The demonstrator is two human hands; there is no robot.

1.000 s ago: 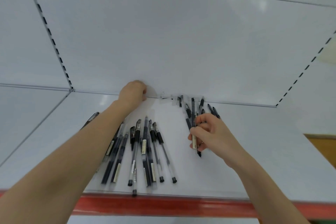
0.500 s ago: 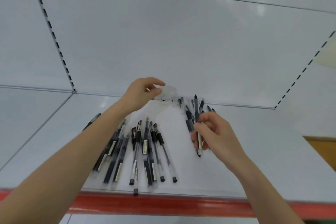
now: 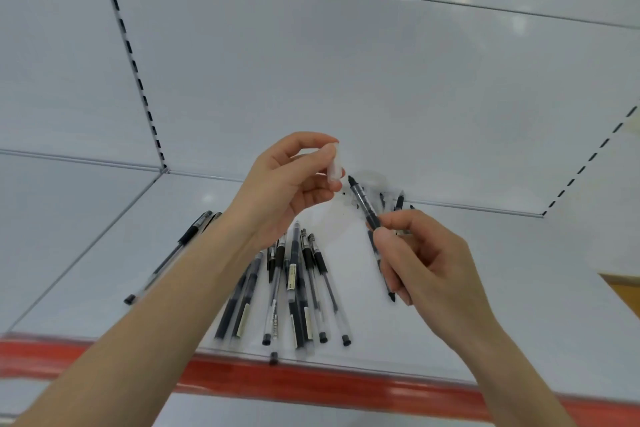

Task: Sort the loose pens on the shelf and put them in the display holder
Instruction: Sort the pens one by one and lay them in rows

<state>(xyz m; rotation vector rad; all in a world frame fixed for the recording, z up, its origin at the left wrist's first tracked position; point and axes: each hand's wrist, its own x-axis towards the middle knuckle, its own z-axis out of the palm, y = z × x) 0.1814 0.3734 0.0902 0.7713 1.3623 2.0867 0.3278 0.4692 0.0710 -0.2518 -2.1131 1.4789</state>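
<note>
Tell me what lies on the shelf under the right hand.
Tips of a few loose pens poke out beyond the right hand near the back edge of the shelf. The hand covers their barrels, so their count cannot be told.

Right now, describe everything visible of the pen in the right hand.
The pen is slim: clear plastic-looking barrel, dark inside, black pointed tip, no cap on. It hangs tilted above the shelf, tip up-left toward the clear cap pinched in the left hand, just short of it. The right hand grips its middle; its black rear end pokes out below.
</note>
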